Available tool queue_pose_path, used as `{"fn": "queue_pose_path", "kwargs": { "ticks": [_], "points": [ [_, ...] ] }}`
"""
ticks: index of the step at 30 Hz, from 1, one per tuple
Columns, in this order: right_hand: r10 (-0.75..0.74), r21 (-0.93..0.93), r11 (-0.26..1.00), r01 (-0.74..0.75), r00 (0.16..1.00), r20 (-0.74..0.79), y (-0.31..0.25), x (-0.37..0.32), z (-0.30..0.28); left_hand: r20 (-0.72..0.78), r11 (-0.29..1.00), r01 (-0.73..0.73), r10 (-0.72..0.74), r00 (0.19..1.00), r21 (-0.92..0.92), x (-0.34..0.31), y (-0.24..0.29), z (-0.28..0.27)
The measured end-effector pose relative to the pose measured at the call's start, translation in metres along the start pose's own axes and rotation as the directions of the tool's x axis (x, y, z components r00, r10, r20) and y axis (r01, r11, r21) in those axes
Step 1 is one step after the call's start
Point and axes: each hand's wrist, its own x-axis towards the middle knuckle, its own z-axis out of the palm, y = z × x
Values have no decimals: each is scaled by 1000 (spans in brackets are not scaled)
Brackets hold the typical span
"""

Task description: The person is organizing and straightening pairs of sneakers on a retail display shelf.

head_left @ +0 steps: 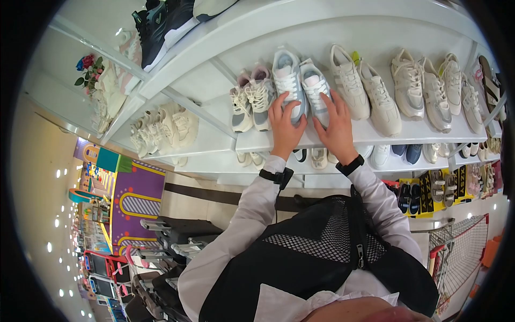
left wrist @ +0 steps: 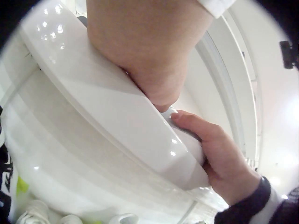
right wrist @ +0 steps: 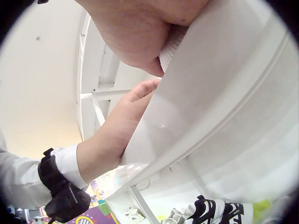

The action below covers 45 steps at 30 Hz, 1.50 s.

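A pair of grey-and-white lace-up sneakers stands on the white shelf, toes toward the person. My left hand (head_left: 288, 129) grips the left sneaker (head_left: 288, 72) around its toe, fingers spread over the front. On the right sneaker (head_left: 312, 80) beside it, my right hand (head_left: 337, 124) holds the toe the same way, its thumb on the inner side. In the left wrist view the right hand (left wrist: 222, 154) shows at the shelf edge (left wrist: 154, 135). The right wrist view shows the left hand (right wrist: 124, 123) there too; the sneakers are mostly hidden.
Cream sneakers (head_left: 351, 80) stand close on the right, and smaller grey-and-cream sneakers (head_left: 260, 102) on the left. More shoes fill the shelves above and below. A shopping cart (head_left: 458, 252) is behind at the right; a purple display (head_left: 137, 201) is at the left.
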Motion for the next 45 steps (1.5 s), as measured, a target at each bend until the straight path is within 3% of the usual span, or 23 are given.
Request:
{"fn": "queue_pose_path", "kwargs": {
  "ticks": [23,45],
  "points": [
    [37,23,999,-37,999,-4,-5,5,-1,30,995,15,-18,999,102,2,5,0],
    [79,-63,995,-76,996,34,-12,4,0,22,986,50,-47,999,-161,-1,-3,-7]
  ]
}}
